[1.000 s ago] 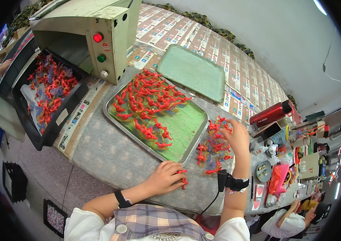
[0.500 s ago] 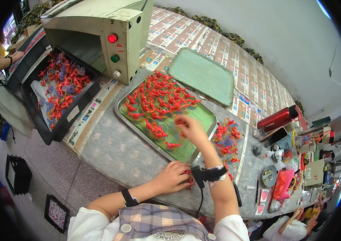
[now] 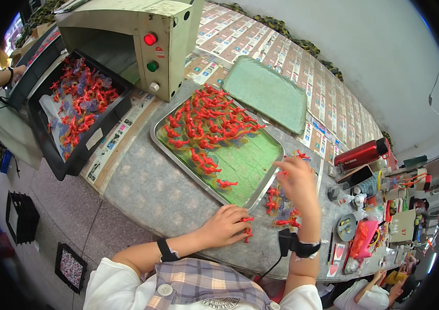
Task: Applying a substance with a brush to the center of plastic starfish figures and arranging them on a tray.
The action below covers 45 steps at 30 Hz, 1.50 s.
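Observation:
Small red plastic figures with yellowish and bluish translucent parts stand in rows on a green-lined metal tray (image 3: pixel 253 199). Along the tray's near edge, my left hand (image 3: pixel 224 227) rests on the table, its fingers curled round a red figure (image 3: pixel 248 233) that pokes out past the fingertips. My right hand (image 3: pixel 299 181) is over the tray's right rim and the loose pile of figures (image 3: pixel 273 199) beside it. Its thumb and forefinger look apart, with nothing visibly held between them. The palm hides part of the pile.
A beige machine (image 3: pixel 165 57) with a red lamp stands at the back left, a black bin (image 3: pixel 93 142) of figures before its opening. Behind the tray lies an upturned-looking green tray (image 3: pixel 266 93). A red bottle (image 3: pixel 361 152), phone (image 3: pixel 358 175) and clutter line the right.
My right hand has moved right, from above the tray's bare green part to the loose pile. The left hand stays by the tray's near edge with its figure.

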### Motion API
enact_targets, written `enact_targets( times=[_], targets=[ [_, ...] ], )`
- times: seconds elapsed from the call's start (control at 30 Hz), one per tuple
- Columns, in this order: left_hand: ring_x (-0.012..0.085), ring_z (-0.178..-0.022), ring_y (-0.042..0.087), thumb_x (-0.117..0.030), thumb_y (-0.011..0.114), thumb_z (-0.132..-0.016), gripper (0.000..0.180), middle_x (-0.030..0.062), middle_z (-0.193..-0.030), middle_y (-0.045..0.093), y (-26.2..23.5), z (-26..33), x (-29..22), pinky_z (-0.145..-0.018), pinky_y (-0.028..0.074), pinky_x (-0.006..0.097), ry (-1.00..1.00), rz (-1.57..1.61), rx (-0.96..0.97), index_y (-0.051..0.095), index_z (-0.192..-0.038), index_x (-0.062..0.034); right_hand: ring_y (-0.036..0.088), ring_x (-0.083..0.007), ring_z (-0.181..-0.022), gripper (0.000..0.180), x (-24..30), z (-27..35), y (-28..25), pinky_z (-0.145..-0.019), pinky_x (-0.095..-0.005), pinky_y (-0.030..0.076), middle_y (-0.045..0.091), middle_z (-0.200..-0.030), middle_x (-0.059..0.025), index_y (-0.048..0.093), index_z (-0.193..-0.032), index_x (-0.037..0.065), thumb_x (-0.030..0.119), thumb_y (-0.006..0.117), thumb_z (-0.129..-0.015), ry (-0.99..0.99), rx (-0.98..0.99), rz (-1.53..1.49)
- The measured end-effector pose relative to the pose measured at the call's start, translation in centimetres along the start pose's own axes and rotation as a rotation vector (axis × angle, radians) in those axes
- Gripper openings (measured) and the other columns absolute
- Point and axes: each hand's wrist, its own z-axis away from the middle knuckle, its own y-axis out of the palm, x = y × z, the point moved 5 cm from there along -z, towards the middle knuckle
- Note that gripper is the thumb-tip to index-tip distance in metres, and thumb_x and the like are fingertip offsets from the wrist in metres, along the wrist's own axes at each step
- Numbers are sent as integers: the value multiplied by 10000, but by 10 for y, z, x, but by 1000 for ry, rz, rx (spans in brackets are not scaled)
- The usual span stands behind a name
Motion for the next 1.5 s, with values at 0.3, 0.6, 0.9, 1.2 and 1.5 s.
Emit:
enact_targets(
  times=[0.3, 0.6, 0.9, 1.2, 1.5],
  targets=[
    [282, -1142, 454, -206, 690, -677, 369, 74, -1099, 532, 2, 2, 4, -999, 322, 443, -31, -36, 41, 614, -1031, -135, 608, -307, -758, 379, 82, -26, 123, -627, -398, 495, 551, -775, -111, 540, -1149, 144, 132, 635, -782, -246, 240, -14],
    [235, -1125, 491, -248, 676, -776, 242, 55, -1072, 539, -3, 2, 0, -980, 336, 408, 14, 1, -43, 615, -984, -142, 649, -134, -787, 217, -15, 4, 28, -632, -285, 516, 679, -909, -70, 630, -1039, 80, 41, 614, -826, 411, 23, -558],
    [236, -1121, 493, -242, 671, -786, 222, 51, -1076, 546, -2, 3, 0, -981, 334, 409, 8, 9, -57, 616, -978, -145, 600, -333, -788, 283, -28, 7, -14, -682, -404, 478, 626, -849, -132, 648, -974, 72, 131, 706, -703, 120, -61, 383],
    [296, -1139, 455, -246, 695, -701, 403, 117, -1148, 512, -1, 3, 4, -1000, 330, 435, -19, -35, 11, 600, -1057, -84, 565, -277, -904, 280, 110, -66, 121, -724, -388, 479, 568, -895, -100, 639, -1016, 120, 255, 676, -773, -223, 204, 120],
    [282, -1092, 494, -253, 684, -736, 303, 107, -1085, 543, 1, 1, 0, -967, 348, 437, 34, -1, -44, 622, -975, -78, 619, -278, -669, 258, 34, -33, 116, -623, -375, 493, 550, -882, -110, 642, -1012, 123, 279, 653, -807, -17, 138, -279]
  ],
)
